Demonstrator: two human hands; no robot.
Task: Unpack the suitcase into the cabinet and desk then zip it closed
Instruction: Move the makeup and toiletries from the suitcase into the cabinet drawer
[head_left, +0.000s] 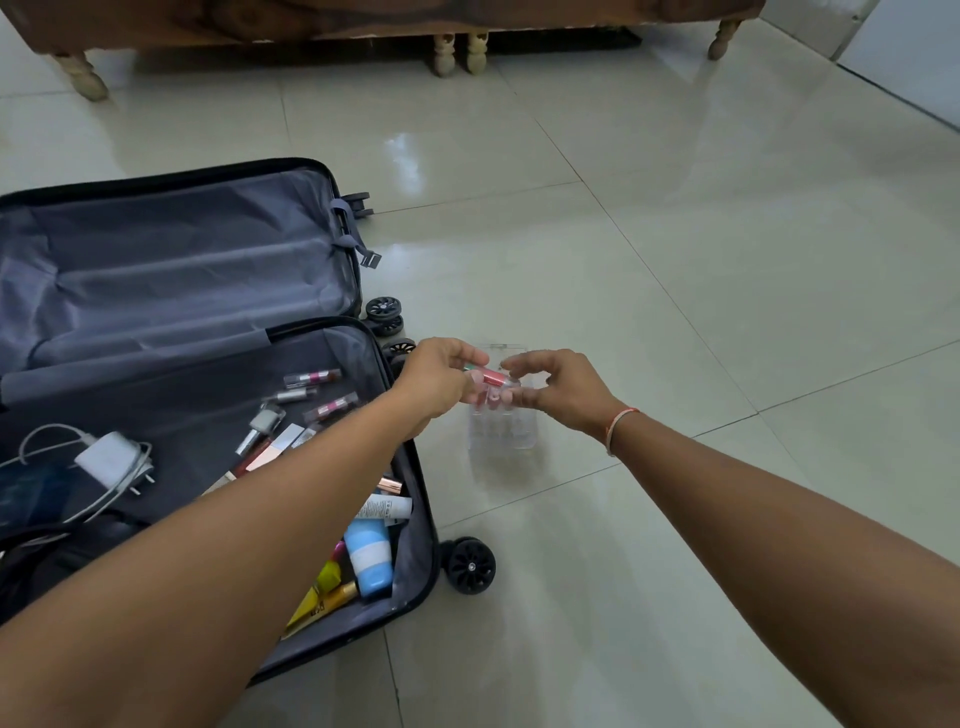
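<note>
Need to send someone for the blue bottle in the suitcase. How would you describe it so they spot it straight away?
Find the open suitcase on the tiled floor and look in its nearer half, at the corner by the big black wheel. The blue bottle lies there beside the yellow tubes: light blue, with one white band.

tiled floor (675, 260): open suitcase (332, 291), clear organizer (501, 431) (beside wheels).

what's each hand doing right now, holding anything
Left hand: fingers pinch one end of the small pink lipstick tube.
Right hand: fingers curled at the tube's other end; grip cannot be told.
</note>
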